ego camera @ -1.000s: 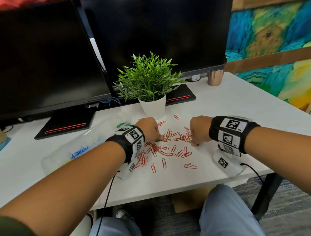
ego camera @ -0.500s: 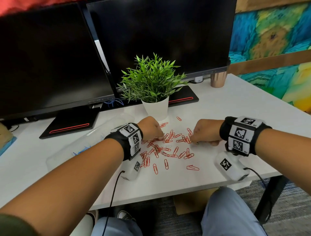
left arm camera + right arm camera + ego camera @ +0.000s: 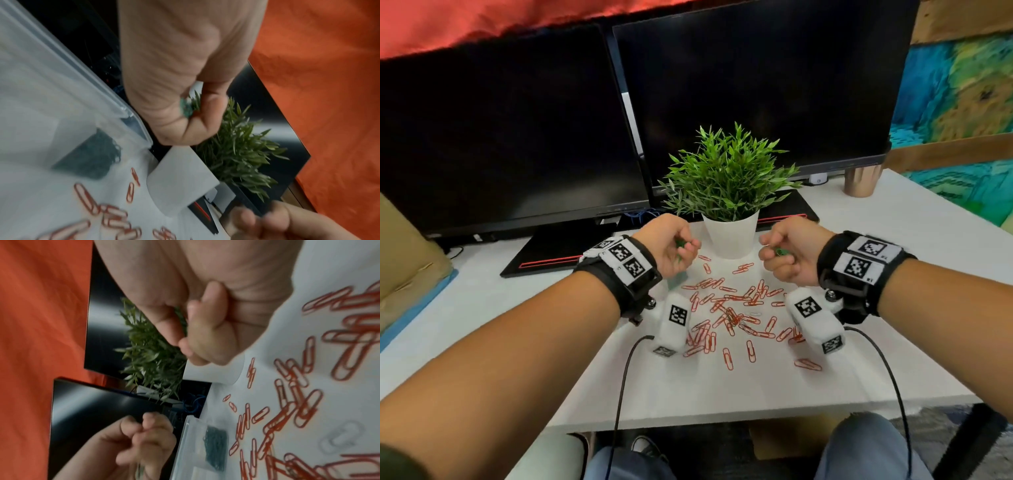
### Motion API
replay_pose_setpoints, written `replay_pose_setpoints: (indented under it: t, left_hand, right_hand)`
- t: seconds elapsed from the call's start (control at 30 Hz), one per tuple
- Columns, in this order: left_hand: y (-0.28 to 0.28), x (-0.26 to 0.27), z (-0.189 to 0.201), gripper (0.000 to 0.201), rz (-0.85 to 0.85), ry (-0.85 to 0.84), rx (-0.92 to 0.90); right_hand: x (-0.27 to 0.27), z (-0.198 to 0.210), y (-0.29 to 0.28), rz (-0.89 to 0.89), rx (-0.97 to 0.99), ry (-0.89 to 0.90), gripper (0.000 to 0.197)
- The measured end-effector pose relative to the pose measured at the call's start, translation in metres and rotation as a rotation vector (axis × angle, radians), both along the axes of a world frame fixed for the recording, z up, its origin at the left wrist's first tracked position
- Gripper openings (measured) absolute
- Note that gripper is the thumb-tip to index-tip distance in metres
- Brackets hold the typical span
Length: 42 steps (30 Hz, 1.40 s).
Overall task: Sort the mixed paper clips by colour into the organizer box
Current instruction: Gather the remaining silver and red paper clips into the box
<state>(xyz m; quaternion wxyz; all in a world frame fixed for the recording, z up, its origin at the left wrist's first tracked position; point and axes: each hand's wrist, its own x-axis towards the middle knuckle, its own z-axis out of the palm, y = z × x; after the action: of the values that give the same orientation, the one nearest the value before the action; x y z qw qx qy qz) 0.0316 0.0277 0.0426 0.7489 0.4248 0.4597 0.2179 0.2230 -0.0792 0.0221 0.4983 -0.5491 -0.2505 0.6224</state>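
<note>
- A white counter stands before you, with two dark monitors at its back and a red cloth above them.
- A green potted plant in a white pot sits at the middle, just beyond your hands.
- Red paper clips lie scattered over the counter between and below your wrists; one pale clip lies among them.
- Your left hand is raised off the counter, its grip curled tight around a few green clips that peek out between the fingers.
- Your right hand is raised too, its grip closed in a loose fist, thumb and fingers pinching green clips of its own.
- The clear organizer box lies on the counter under and to the left of your left hand; in the head view your left arm hides it.
- One compartment near the box's corner holds a heap of dark green clips.
- A copper-coloured cup stands far right by the monitor foot.
</note>
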Motion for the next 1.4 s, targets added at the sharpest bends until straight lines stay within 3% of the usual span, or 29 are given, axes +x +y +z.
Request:
replay_pose_setpoints:
  t: [0.17, 0.37, 0.47, 0.6, 0.73, 0.83, 0.93, 1.03, 1.13, 1.3, 1.4]
  left_hand:
    - [0.030, -0.023, 0.007, 0.011, 0.156, 0.007, 0.015]
    - [0.054, -0.031, 0.011, 0.006, 0.283, 0.021, -0.024]
    - [0.065, -0.032, 0.006, 0.036, 0.217, 0.042, -0.033]
    - [0.066, -0.036, 0.009, 0.065, 0.091, 0.053, -0.083]
    - [0.063, -0.041, 0.012, 0.065, 0.088, 0.025, -0.089]
    - [0.057, -0.038, 0.013, 0.050, 0.128, 0.068, 0.072]
    - [0.038, -0.036, 0.019, 0.025, 0.081, 0.298, 0.390]
    - [0.016, -0.039, 0.012, 0.014, -0.222, 0.732, 0.680]
    - [-0.003, -0.038, 0.000, 0.011, -0.478, 1.054, 0.830]
    - [-0.028, -0.024, -0.013, 0.018, -0.608, 1.285, 1.141]
    - [-0.032, -0.016, -0.031, 0.031, -0.698, 1.408, 1.198]
  right_hand:
    - [-0.036, 0.011, 0.049, 0.143, -0.139, -0.211, 0.018]
    - [-0.093, 0.031, 0.105, 0.113, -0.160, -0.427, 0.019]
    - [-0.111, 0.039, 0.126, 0.086, -0.149, -0.549, 0.013]
    - [-0.118, 0.042, 0.137, 0.095, -0.145, -0.520, 0.012]
    - [-0.118, 0.038, 0.136, 0.170, -0.130, -0.576, 0.028]
    - [-0.117, 0.039, 0.128, 0.166, -0.075, -0.602, 0.031]
    - [-0.110, 0.041, 0.111, 0.213, -0.003, -0.667, 0.025]
    - [-0.098, 0.040, 0.087, 0.294, 0.019, -0.857, 0.022]
    - [-0.078, 0.033, 0.061, 0.462, 0.038, -1.197, 0.017]
    - [-0.048, 0.015, 0.022, 0.740, 0.048, -1.617, 0.014]
    - [-0.038, 0.005, 0.010, 0.769, 0.062, -1.704, 0.014]
